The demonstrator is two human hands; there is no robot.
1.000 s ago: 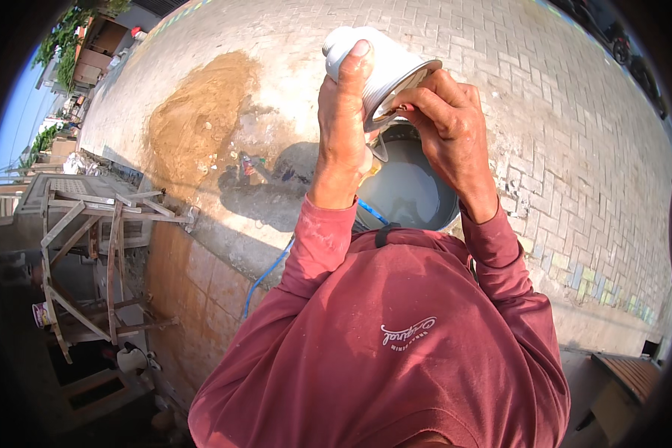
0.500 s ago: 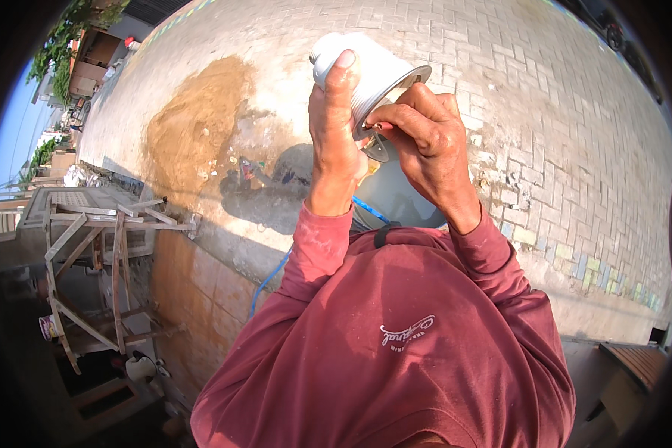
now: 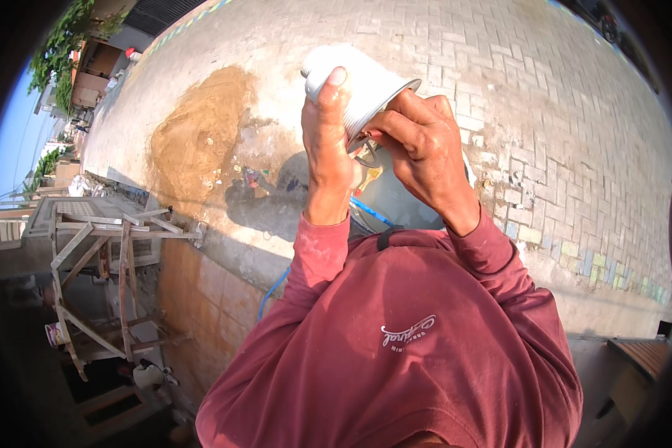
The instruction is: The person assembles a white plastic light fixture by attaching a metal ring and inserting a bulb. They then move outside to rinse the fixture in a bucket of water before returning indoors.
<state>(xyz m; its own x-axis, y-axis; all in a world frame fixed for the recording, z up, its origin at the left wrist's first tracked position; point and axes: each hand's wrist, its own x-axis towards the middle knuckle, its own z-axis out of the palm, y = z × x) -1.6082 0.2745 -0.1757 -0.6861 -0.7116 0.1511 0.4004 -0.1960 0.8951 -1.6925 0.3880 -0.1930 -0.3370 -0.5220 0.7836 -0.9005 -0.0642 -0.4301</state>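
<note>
My left hand (image 3: 327, 142) is wrapped around a white, cup-shaped plastic housing (image 3: 358, 78), its thumb pressed along the side. The housing is tilted, with a narrow threaded end at the upper left, fine ribs along its body and a flared rim toward my right hand. At that rim my right hand (image 3: 429, 149) is closed, thumb and forefinger pinched together on something small and reddish-brown that I cannot make out. A thin dark ring-like edge hangs just below the rim. Most of the housing's inside is hidden by my fingers.
Beneath my hands stands a tub of greyish water (image 3: 403, 196) with a yellow item (image 3: 369, 179) by it. A blue hose (image 3: 275, 291) runs at the left. A sand pile (image 3: 201, 138) lies on the paving (image 3: 515, 97). Wooden trestles (image 3: 123, 276) stand at left.
Both hands and the white housing have shifted slightly down and left in the picture. The right fingers stay pinched at the rim.
</note>
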